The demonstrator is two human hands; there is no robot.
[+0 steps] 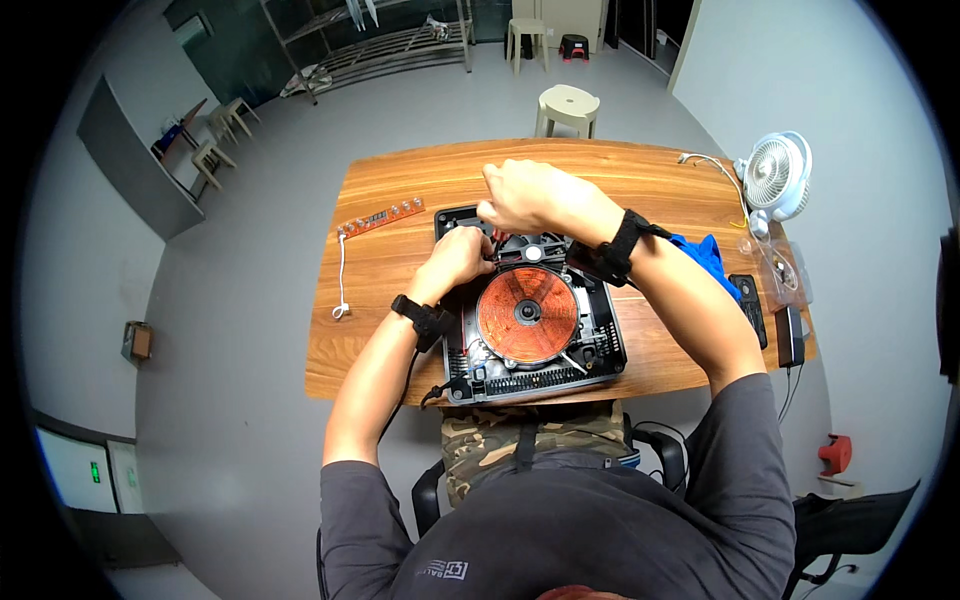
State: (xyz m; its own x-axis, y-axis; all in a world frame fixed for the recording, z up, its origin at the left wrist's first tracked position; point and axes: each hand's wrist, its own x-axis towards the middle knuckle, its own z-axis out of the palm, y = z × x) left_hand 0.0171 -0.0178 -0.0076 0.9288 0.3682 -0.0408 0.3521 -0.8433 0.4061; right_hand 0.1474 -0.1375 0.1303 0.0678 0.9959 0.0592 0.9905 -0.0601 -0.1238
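Observation:
An opened induction cooker [467,390] lies on the table before me, its round copper coil [505,318] exposed. Over the far part of its housing, my right hand [535,195] is raised with the fingers curled in. Whatever it grips is hidden; a small red piece shows just below it, between the two hands. My left hand [460,257] reaches to the far left part of the cooker, fingers closed close to a dark fan. Its fingertips are partly covered, so what they pinch cannot be made out. Both wrists wear black straps.
On the wooden table [390,345], an orange circuit board [380,217] with a white cable lies left. At right are a blue cloth [703,262], a black phone-like object [748,310], a clear box [785,275], a black power block [790,335] and a white fan [778,175].

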